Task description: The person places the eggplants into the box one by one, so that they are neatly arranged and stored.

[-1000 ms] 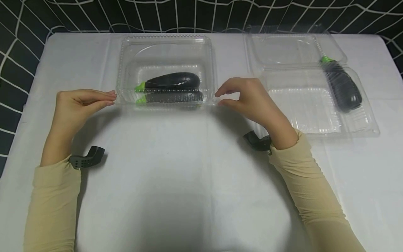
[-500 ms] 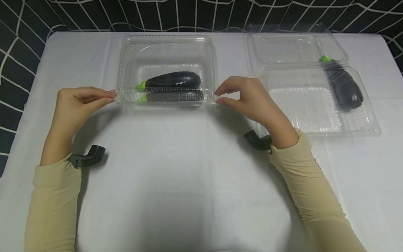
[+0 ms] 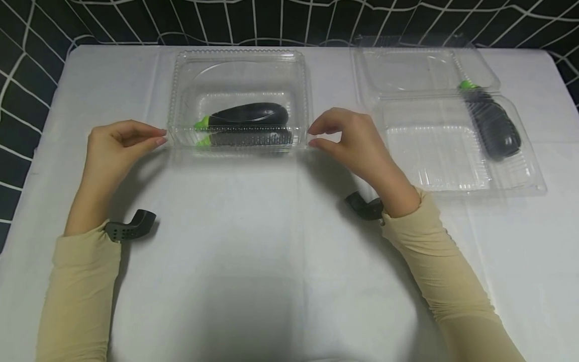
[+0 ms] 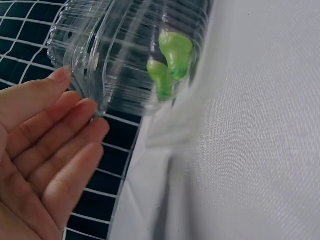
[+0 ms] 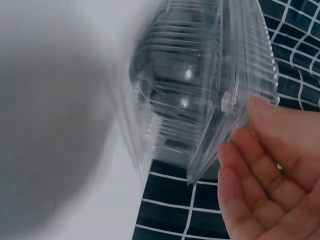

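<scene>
A clear plastic clamshell container point(image 3: 239, 75), lid down, sits at the table's back left. Two dark eggplants point(image 3: 249, 114) with green caps lie side by side inside it. At its front left corner my left hand point(image 3: 113, 156) pinches the rim between thumb and fingertips. My right hand point(image 3: 353, 141) does likewise at the front right corner, thumb on the lid side in the right wrist view. A second clamshell container point(image 3: 439, 151) lies open at right, with another eggplant point(image 3: 495, 123) along its right side.
A white cloth point(image 3: 235, 251) covers the table. Behind it stands a dark backdrop with a white grid point(image 3: 267, 22). The second container's raised lid point(image 3: 407, 70) leans back near the table's far edge. Black wrist cameras point(image 3: 131, 226) sit on both wrists.
My left hand has shifted slightly right and turned, its fingertips staying at the corner. The right wrist has moved a little left. Containers and eggplants have stayed in place.
</scene>
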`<action>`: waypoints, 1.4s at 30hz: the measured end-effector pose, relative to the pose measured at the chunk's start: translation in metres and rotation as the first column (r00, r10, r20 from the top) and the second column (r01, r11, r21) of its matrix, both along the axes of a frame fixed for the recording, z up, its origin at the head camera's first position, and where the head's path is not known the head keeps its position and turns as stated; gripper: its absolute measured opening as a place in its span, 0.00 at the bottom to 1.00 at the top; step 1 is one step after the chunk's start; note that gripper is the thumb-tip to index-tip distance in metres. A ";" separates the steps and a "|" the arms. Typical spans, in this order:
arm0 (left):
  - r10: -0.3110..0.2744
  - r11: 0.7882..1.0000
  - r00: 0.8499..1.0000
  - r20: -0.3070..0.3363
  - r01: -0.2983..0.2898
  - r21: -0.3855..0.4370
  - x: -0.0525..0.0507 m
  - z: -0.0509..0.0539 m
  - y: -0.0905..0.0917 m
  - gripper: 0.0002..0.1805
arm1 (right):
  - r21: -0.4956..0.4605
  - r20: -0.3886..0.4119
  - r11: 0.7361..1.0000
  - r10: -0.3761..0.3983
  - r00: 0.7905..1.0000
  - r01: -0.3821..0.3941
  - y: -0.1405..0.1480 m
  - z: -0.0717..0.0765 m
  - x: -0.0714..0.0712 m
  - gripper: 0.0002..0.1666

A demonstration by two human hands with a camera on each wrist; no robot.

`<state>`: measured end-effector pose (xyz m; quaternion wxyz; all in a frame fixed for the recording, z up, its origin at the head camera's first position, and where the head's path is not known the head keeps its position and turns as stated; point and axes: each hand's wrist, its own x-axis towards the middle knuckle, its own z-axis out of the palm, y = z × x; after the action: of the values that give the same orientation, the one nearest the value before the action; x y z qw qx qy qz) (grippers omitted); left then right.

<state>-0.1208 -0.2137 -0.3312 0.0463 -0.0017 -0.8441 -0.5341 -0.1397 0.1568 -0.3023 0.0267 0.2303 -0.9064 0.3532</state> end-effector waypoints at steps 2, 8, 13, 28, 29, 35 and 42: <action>0.006 0.999 0.999 0.035 -0.004 -0.037 0.000 0.000 0.000 0.04 | -0.006 0.008 0.999 -0.032 0.999 0.032 -0.001 0.000 0.000 0.08; -0.041 0.997 0.985 0.169 0.050 -0.050 0.001 0.001 0.001 0.11 | 0.046 0.099 0.989 -0.146 0.984 0.142 -0.001 0.001 0.000 0.13; -0.140 0.990 0.961 0.236 0.135 0.040 0.002 0.001 0.003 0.20 | 0.136 0.262 0.979 -0.182 0.948 0.150 -0.001 0.004 -0.001 0.17; -0.202 0.896 0.945 0.259 0.071 0.439 0.000 -0.004 0.005 0.09 | -0.015 0.478 0.990 -0.117 0.871 0.141 0.000 -0.001 -0.002 0.11; -0.216 0.880 0.939 0.266 0.069 0.470 0.000 -0.004 0.004 0.09 | -0.051 0.504 0.987 -0.109 0.857 0.155 0.000 -0.001 -0.002 0.10; -0.301 0.772 0.912 0.279 0.062 0.633 0.000 -0.005 0.002 0.11 | -0.256 0.623 0.930 -0.049 0.780 0.263 0.000 0.003 -0.001 0.08; -0.308 0.728 0.908 0.283 0.034 0.684 0.000 -0.003 0.003 0.11 | -0.370 0.673 0.871 0.011 0.740 0.324 0.001 0.004 -0.001 0.06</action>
<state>-0.1206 -0.2112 -0.3341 -0.1700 0.0382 -0.5862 -0.7912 -0.1406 0.1579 -0.2981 -0.2076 -0.0011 -0.7622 0.6131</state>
